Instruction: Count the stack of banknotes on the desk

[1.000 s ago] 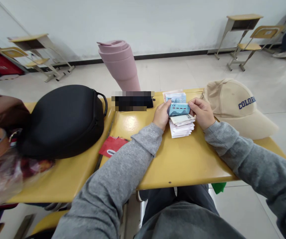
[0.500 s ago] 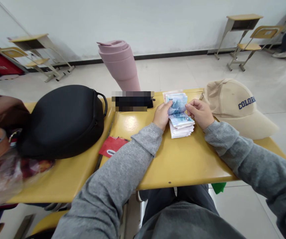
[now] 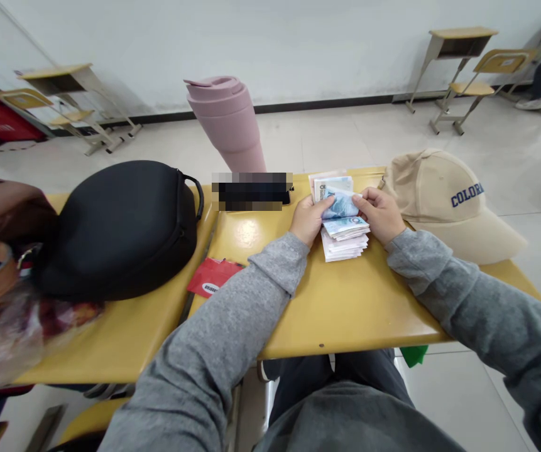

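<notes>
A stack of banknotes (image 3: 344,242) lies on the yellow desk (image 3: 345,301) in front of me. My left hand (image 3: 308,220) grips the left edge of the stack, thumb pressed on a bluish note (image 3: 342,204) that is bent upward. My right hand (image 3: 380,213) pinches the top right corner of that same note. More notes stand folded back behind it, toward the far edge of the desk. Both sleeves are grey.
A beige cap (image 3: 444,201) lies right of the notes. A dark phone (image 3: 254,191) and a pink tumbler (image 3: 230,122) are at the far edge. A black case (image 3: 119,229) and a red packet (image 3: 213,278) lie to the left. Other desks and chairs stand on the floor behind.
The bluish note held upright a second ago was flipped back onto the far notes; now another bluish note is being lifted from the stack by both hands.
</notes>
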`<state>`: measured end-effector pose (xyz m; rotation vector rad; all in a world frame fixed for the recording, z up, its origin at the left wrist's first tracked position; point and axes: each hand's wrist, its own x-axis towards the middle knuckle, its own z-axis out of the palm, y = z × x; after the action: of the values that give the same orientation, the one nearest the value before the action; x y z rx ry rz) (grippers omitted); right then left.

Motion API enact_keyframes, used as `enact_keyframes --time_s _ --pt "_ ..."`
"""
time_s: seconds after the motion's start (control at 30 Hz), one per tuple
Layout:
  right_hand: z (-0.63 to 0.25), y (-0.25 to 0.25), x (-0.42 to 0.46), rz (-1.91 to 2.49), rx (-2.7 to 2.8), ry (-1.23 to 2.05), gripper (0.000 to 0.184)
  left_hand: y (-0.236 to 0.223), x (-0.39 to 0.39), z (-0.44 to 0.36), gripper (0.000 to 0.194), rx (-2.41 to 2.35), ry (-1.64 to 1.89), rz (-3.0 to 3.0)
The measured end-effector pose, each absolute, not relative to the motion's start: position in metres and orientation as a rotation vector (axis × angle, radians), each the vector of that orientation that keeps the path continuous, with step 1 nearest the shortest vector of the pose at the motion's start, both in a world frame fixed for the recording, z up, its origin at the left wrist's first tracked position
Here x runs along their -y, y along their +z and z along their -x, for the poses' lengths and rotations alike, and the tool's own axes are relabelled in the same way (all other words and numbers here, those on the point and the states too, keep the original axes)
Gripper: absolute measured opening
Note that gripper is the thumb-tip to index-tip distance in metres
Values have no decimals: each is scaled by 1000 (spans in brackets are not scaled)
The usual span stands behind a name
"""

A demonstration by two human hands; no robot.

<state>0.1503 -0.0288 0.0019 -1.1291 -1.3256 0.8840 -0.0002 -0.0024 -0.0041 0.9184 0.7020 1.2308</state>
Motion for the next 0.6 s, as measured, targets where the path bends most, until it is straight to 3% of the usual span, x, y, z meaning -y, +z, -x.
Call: enact_keyframes --time_s 0.6 --pt "-151 7 31 1023 1384 780 33 -11 -7 2 28 -749 1337 -910"
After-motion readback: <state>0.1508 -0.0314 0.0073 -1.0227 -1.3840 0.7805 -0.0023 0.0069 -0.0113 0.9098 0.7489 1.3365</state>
